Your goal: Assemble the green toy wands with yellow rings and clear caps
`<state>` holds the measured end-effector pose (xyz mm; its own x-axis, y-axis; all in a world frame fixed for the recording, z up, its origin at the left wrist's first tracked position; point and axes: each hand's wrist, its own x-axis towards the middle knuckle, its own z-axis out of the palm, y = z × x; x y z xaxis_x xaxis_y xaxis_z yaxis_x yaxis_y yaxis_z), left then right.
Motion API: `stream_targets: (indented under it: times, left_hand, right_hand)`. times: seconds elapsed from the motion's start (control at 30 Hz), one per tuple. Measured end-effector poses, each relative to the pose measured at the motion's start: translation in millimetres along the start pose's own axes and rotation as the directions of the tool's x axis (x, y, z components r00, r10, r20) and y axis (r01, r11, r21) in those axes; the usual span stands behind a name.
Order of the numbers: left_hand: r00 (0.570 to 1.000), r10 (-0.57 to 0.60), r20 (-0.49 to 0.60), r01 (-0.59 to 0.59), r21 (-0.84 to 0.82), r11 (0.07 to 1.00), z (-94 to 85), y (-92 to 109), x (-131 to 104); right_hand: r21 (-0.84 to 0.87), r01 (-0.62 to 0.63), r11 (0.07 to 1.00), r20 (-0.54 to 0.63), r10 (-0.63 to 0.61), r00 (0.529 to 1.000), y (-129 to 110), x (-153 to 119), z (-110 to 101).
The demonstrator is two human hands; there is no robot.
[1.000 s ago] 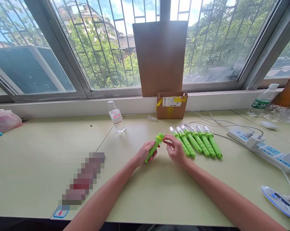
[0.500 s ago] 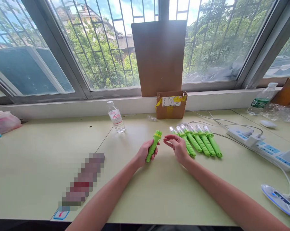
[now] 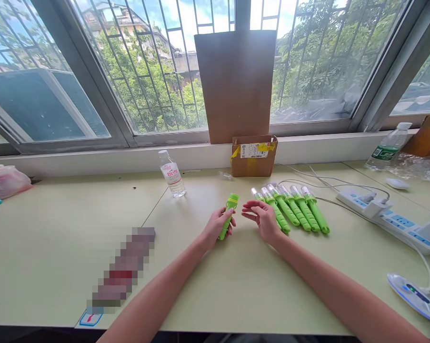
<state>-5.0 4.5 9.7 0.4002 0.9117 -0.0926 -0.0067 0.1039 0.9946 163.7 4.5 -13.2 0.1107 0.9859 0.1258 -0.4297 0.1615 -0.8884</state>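
Note:
My left hand (image 3: 216,226) is wrapped round the handle of a green brush (image 3: 232,202), which looks like a basting brush. It is tilted, with its short ribbed or bristled head pointing up and away from me. To the right, my right hand (image 3: 264,220) hovers beside the brush head without touching it. Its fingers are bent and a little apart, and nothing shows in them. Just beyond that hand lies a row of several similar green brushes (image 3: 301,214) with clear caps on their far ends. My right hand covers part of the nearest ones.
A water bottle (image 3: 173,177) stands behind my left hand. Further back is a small cardboard box (image 3: 253,164) before a tall cardboard sheet (image 3: 238,85). Cables and a white power strip (image 3: 389,220) lie at right, near a white oval device (image 3: 415,297). A blurred-out item (image 3: 125,267) lies at left.
The brush has turned a little in my left hand, so its head shows from another side, and my thumb has shifted on it. My right hand has barely moved.

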Motion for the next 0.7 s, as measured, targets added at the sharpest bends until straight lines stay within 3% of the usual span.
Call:
stream_targets:
  times: [0.37, 0.5, 0.7]
  left_hand:
    - [0.999, 0.030, -0.026, -0.028, 0.060, 0.998, 1.4, -4.5, 0.8]
    - [0.999, 0.025, -0.035, -0.023, 0.078, 0.997, 2.3, -5.0, 1.3]
    - [0.999, 0.025, -0.024, -0.023, 0.058, 0.998, 2.2, -8.7, 2.5]
  right_hand:
    - [-0.263, 0.054, 0.963, 0.110, -0.026, 0.994, 0.8, -8.4, 6.9]
    - [-0.335, 0.130, 0.933, 0.139, -0.088, 0.986, -1.9, -6.9, 7.1]
    - [-0.423, 0.183, 0.888, 0.060, -0.174, 0.983, -8.4, 10.3, -1.4]
